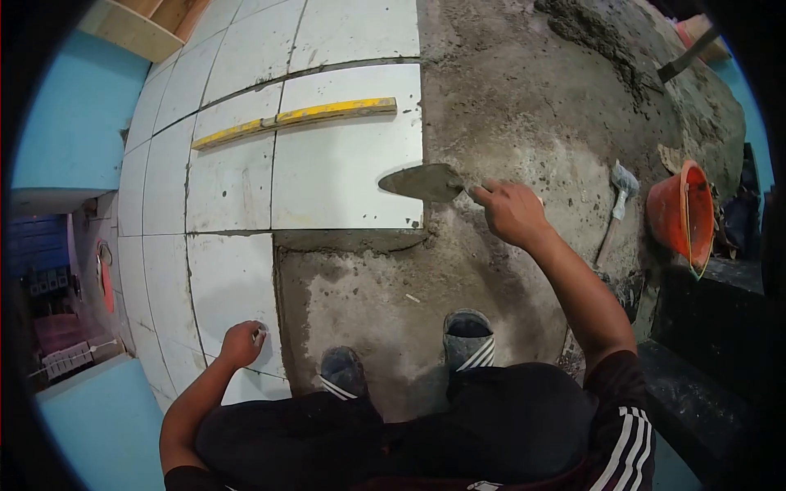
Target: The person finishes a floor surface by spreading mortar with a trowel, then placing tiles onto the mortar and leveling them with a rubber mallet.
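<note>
A pointed trowel [426, 182] is held by its handle in my right hand [513, 213], whose fingers are wrapped round it. The blade points left, over the right edge of a large white tile [344, 188]. My left hand [243, 344] is closed above the white tiles at the lower left, with something small and pale between the fingers, too small to name. Along the joint between two tiles, above the trowel, lies a yellow level [295, 119]. Grey mortar [352, 240] shows along the tile's lower edge.
Rough grey floor [491, 98] spreads to the right of the tiles. A mallet [618, 204] lies near an orange bucket [681, 214] at the right. Mortar is heaped [704, 106] at the upper right. My two slippered feet [469, 340] stand on the bare floor below.
</note>
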Motion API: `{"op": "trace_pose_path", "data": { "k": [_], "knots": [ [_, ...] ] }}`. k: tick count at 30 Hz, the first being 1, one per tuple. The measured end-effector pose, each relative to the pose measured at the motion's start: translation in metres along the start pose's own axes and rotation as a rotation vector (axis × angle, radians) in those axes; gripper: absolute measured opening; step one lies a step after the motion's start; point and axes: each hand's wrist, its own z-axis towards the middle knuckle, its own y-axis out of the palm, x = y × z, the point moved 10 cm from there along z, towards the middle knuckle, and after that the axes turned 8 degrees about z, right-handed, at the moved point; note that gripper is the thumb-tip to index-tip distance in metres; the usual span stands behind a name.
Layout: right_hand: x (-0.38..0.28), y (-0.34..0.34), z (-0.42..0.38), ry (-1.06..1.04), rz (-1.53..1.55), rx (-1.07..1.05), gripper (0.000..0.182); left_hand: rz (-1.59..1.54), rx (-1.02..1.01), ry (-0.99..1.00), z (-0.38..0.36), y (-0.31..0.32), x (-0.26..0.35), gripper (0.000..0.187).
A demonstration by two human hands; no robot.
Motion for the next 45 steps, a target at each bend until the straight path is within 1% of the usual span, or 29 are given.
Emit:
{"op": "trace_pose_path", "data": {
  "k": [2,5,8,11,14,15,17,20,21,23,28,30,32,34,35,38,40,41,44,45],
  "knots": [
    [-0.010,0.003,-0.002,-0.059,0.011,-0.028,0.031,0.003,0.011,-0.011,-0.001,-0.003,0.000,0.019],
    [-0.028,0.012,-0.030,-0.130,-0.097,-0.345,0.028,-0.003,0.022,-0.015,0.005,-0.006,0.005,0.020],
    [-0.006,0.008,-0.060,0.077,0.114,-0.324,0.025,-0.024,-0.005,-0.017,0.003,0.000,0.007,0.020],
    [0.016,0.013,-0.086,0.304,0.528,-0.189,0.026,-0.002,-0.052,-0.013,0.004,0.007,0.005,0.021],
    [0.022,0.046,-0.099,0.462,0.955,0.162,0.033,0.063,-0.059,0.031,0.010,0.010,0.002,0.021],
    [0.020,0.058,-0.095,0.375,0.932,0.258,0.038,0.073,-0.057,0.053,0.012,0.009,0.005,0.021],
    [0.004,0.097,-0.092,0.879,1.385,0.084,0.035,0.063,-0.070,0.076,0.014,0.007,0.013,0.021],
    [-0.013,0.133,-0.067,0.783,1.481,0.087,0.034,0.097,-0.109,0.101,0.016,0.008,0.022,0.021],
    [-0.016,0.136,-0.063,0.784,1.461,0.108,0.033,0.062,-0.090,0.141,0.016,0.010,0.021,0.021],
    [-0.021,0.139,-0.054,0.781,1.420,0.141,0.032,0.087,-0.085,0.132,0.013,0.013,0.015,0.021],
    [-0.031,0.144,-0.032,0.699,1.343,0.037,0.033,0.086,-0.088,0.077,0.002,0.020,0.000,0.019],
    [-0.035,0.139,-0.029,0.694,1.364,0.005,0.034,0.111,-0.080,0.093,0.004,0.021,-0.007,0.019],
    [-0.037,0.131,-0.031,0.719,1.409,-0.025,0.036,0.068,-0.046,0.118,0.008,0.019,-0.008,0.020],
    [-0.034,0.141,-0.025,0.750,1.464,-0.028,0.037,0.064,-0.003,0.167,0.014,0.016,-0.002,0.020],
    [-0.034,0.143,-0.023,0.767,1.490,-0.032,0.037,0.068,-0.008,0.176,0.016,0.016,0.002,0.020],
    [-0.040,0.136,-0.018,0.745,1.419,-0.001,0.037,0.085,-0.028,0.200,0.020,0.016,0.016,0.019],
    [-0.048,0.125,-0.025,0.744,1.465,-0.035,0.037,0.112,-0.053,0.223,0.025,0.013,0.024,0.019],
    [-0.051,0.119,-0.029,0.746,1.487,-0.048,0.036,0.098,-0.055,0.212,0.026,0.014,0.022,0.019],
    [-0.039,0.104,-0.042,0.699,1.531,0.008,0.034,0.062,-0.046,0.174,0.025,0.015,0.014,0.019],
    [-0.030,0.102,-0.042,0.719,1.512,0.045,0.033,0.047,-0.038,0.154,0.022,0.014,0.013,0.019]
  ]
}}
